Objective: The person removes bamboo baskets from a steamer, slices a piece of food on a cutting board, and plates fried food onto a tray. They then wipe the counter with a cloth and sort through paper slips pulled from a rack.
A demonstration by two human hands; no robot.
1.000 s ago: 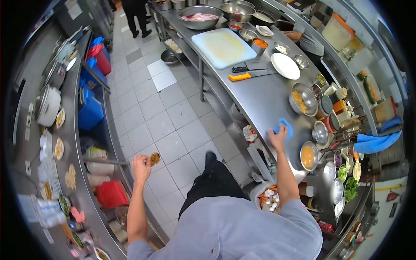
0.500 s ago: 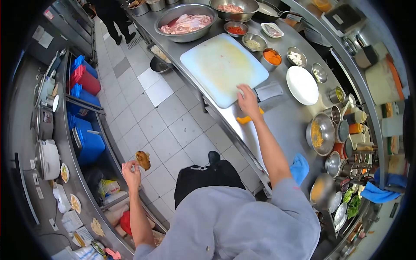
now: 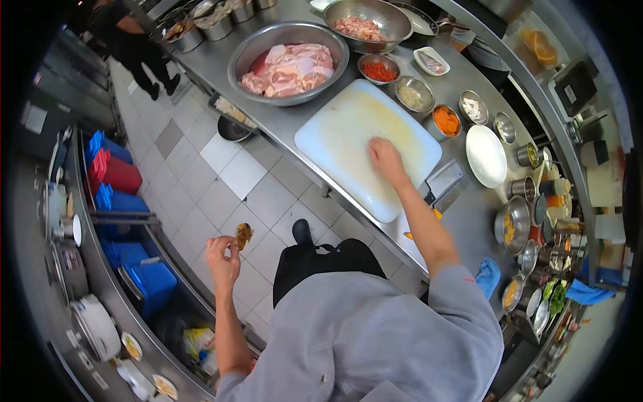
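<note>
My left hand pinches a browned piece of food above the tiled floor. My right hand is over the middle of the white cutting board, its fingers curled together; what they hold, if anything, is hidden. A cleaver lies flat on the steel counter beside the board's right edge. The orange-yellow handle piece near it is partly covered by my right forearm.
A large bowl of raw meat stands beyond the board. Small ingredient bowls and a white oval plate line its right side. Blue bins stand at left. A person in black is at the upper left.
My right hand has moved from the board's near right corner, by the cleaver, to its middle. My left hand still holds the browned piece. The view has shifted, and the other person appears more fully.
</note>
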